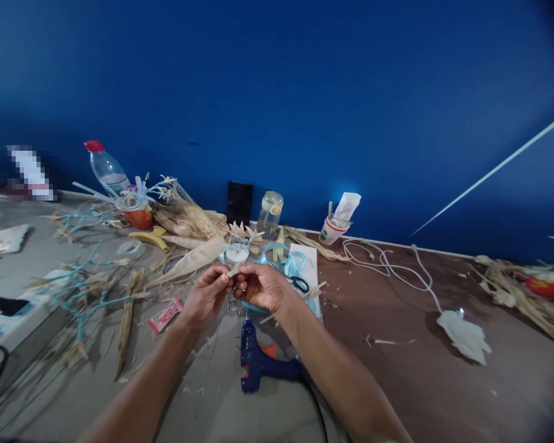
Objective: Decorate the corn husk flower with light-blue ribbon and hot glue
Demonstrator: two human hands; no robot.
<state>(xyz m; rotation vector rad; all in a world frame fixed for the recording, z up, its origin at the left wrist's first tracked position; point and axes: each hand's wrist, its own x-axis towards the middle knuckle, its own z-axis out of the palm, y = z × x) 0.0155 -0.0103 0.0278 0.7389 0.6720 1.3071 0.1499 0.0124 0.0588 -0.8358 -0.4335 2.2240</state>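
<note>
My left hand (207,294) and my right hand (262,286) meet above the table, both pinched on a small pale strip of dried husk (234,269). Their fingers are closed round it. Below the hands lies a blue glue gun (258,363) with a black cord. Just beyond the hands sit a husk flower (244,234), a light blue ribbon (286,261) and black-handled scissors (299,283).
Dried husks (187,218) and blue-wrapped stems (90,295) litter the left. A red-capped bottle (106,167), an orange cup (138,216), a glass jar (270,212) and a paper cup (332,229) stand by the blue wall. A white cable (388,261) runs right.
</note>
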